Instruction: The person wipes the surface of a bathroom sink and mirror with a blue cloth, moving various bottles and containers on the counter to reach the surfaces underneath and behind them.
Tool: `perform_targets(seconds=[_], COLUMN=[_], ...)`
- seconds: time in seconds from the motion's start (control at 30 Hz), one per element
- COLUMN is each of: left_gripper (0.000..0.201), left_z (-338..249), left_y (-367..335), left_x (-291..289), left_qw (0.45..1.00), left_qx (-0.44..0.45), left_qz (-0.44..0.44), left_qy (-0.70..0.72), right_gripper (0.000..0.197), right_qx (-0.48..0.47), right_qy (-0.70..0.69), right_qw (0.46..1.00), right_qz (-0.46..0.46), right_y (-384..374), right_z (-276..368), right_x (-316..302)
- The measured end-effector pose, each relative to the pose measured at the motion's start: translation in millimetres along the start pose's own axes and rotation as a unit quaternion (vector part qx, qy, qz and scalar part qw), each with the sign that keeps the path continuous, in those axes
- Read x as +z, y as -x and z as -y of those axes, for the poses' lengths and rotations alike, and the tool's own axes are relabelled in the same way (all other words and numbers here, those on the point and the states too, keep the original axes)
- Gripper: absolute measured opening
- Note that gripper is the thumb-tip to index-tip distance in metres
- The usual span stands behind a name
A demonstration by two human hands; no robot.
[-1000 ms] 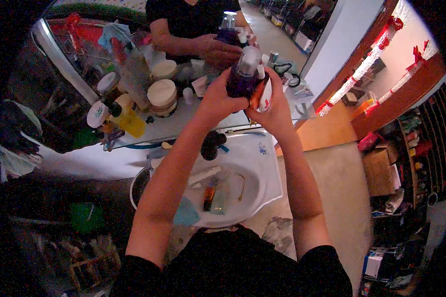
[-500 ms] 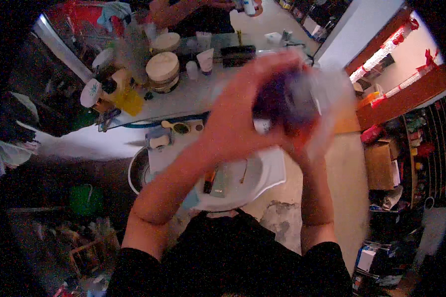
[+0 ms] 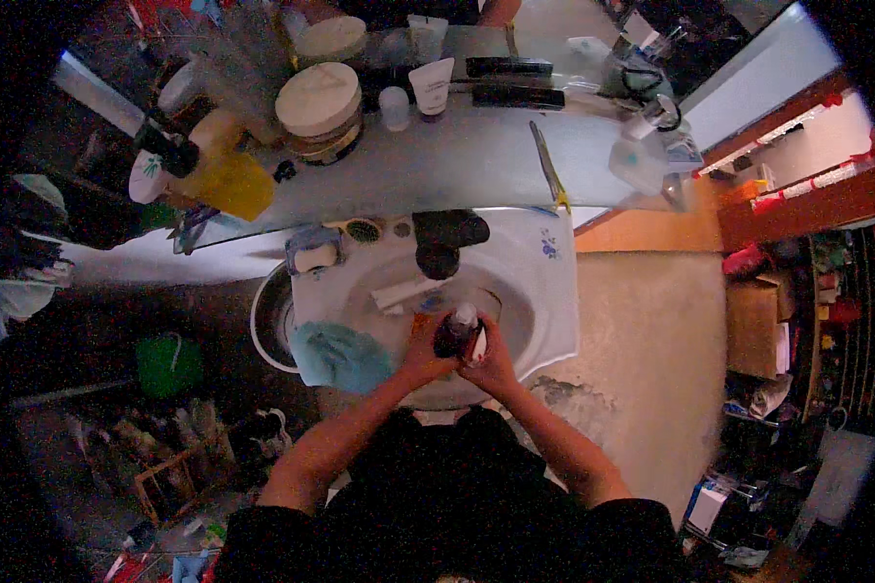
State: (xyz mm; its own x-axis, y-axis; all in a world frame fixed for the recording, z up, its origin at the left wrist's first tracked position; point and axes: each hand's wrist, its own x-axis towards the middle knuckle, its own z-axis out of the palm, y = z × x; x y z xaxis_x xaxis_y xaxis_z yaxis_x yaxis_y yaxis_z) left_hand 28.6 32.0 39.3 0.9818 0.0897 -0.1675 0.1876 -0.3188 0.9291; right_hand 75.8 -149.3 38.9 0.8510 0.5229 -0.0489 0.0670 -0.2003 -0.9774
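Both bare hands are low over a white ceramic sink [image 3: 557, 311], close in front of the person's black-clothed torso. The left hand [image 3: 426, 352] has its fingers curled around the left side of a dark purple bottle with a clear, rounded cap [image 3: 454, 337], which is held with the cap pointing up and away from the person. The right hand [image 3: 493, 361] is bent around the other side, its fingers closed on a small white container with a red mark [image 3: 479, 347] that sits right beside the bottle; how each separate fingertip presses is too small to tell. An orange shape [image 3: 424, 325] shows just beyond the left hand, partly covered by it. Farther back in the basin lies a white elongated piece [image 3: 404, 293]. A pale blue, crumpled sheet [image 3: 340, 356] drapes over the sink's left front edge, while a white block in a bluish dish [image 3: 314, 257], an oval brush [image 3: 363, 230] and a black, blunt-ended appliance [image 3: 447, 233] rest along its back. Above, a glass shelf [image 3: 437, 170] carries a yellow bottle [image 3: 233, 189], a round tub with a cream lid [image 3: 318, 105], a white tube [image 3: 432, 87] and a clear pump bottle [image 3: 638, 160].
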Motion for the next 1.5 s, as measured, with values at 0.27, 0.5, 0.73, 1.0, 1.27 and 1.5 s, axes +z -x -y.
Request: perform_targets(seconds=[0.27,0.5,0.73,1.0,1.27,1.5], left_gripper=[0.085,0.081,0.091,0.096,0.075,0.088], left_z=[16.3,12.9,48.6,14.5,-118.4,-202.8], left_y=[-22.4,-23.4,0.5,12.8,53.9,40.9], left_x=[-5.2,-35.2,-26.6,-81.7,-147.2,-289.3], left_qw=[0.997,0.951,0.815,0.860,0.854,0.755], left_qx=[0.033,0.183,0.218,0.143,0.282,0.219], left_qz=[0.045,0.156,0.200,0.247,-0.238,-0.567], left_qy=[0.058,-0.192,-0.498,-0.424,-0.366,-0.249], right_gripper=[0.095,0.056,0.058,0.052,0.046,0.064], right_qx=[-0.003,-0.021,-0.114,-0.002,-0.234,-0.314], right_qy=[0.062,0.146,0.285,0.349,0.231,0.217], right_qw=[0.998,0.984,0.942,0.897,0.939,0.924], right_qz=[0.011,0.099,0.134,0.272,0.101,0.016], right_y=[-27.9,-36.8,-0.6,7.3,-38.3,-100.0], right_z=[-41.2,-12.3,-5.9,59.6,252.1,329.9], right_x=[-1.4,-13.9,-25.8,-61.1,-56.4,8.5])
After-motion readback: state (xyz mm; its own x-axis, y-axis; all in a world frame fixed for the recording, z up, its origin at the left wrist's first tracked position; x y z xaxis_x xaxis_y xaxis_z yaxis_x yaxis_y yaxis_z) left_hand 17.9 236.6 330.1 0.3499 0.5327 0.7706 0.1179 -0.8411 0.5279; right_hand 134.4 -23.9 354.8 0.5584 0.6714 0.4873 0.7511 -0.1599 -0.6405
